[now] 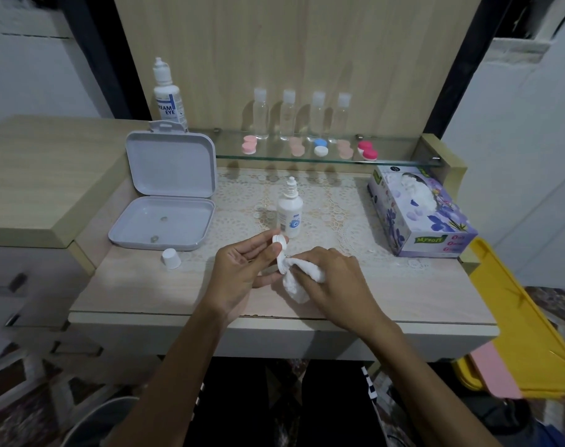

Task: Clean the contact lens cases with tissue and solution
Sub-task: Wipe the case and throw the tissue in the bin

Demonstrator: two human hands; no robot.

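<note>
Two hands work near the table's (pixel 403 295) front edge: the left hand (pixel 242 269) pinches a white lens case (pixel 281 253) between thumb and curled fingers, while the right hand (pixel 332 279) has its fingers clamped around a wad of tissue (pixel 294 285) pressed against the case. Just behind stands the small solution bottle (pixel 290 214), uncapped, its white cap (pixel 171 258) lying to the left by an open grey box (pixel 165 204). A tissue box (pixel 419 214) sits right, and coloured lens cases (pixel 319 146) line the far glass shelf (pixel 274 158)
</note>
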